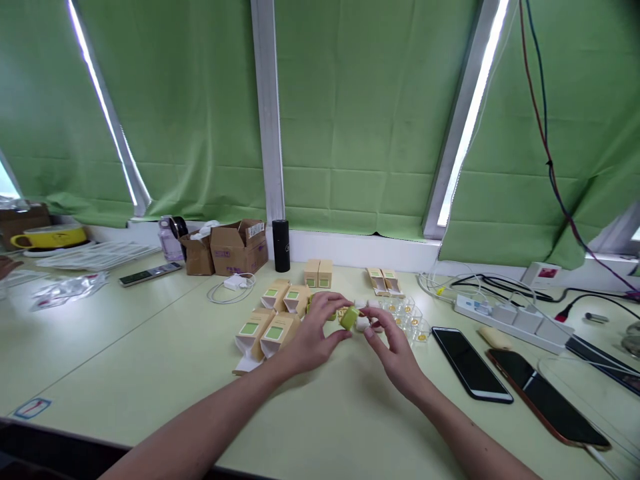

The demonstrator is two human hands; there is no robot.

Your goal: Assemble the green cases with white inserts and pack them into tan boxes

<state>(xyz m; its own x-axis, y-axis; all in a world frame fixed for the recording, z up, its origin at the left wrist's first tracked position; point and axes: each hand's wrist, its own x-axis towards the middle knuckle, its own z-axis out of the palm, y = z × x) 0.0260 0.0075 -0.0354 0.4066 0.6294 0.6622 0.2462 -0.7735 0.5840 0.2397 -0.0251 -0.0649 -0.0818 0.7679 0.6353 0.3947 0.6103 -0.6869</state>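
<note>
Near the middle of the table, my left hand [319,327] pinches a small rounded green piece [349,318] between thumb and fingers. Beside it, the fingertips of my right hand [393,343] close around a small white piece [363,324]. Whether the green and white pieces are joined, I cannot tell. Just beyond my right hand stand several clear cups [414,321] with yellowish bottoms. More small green and white pieces lie behind my fingers, partly hidden. Left of my left hand are several open cardboard boxes [253,327] with green labels, their flaps folded out.
Two closed small boxes [319,273] and two open ones [385,282] stand farther back. A black cylinder [281,246] and brown cartons [239,247] line the wall. Phones [470,363] and a power strip [515,323] lie right. Another person's hand [7,267] shows far left.
</note>
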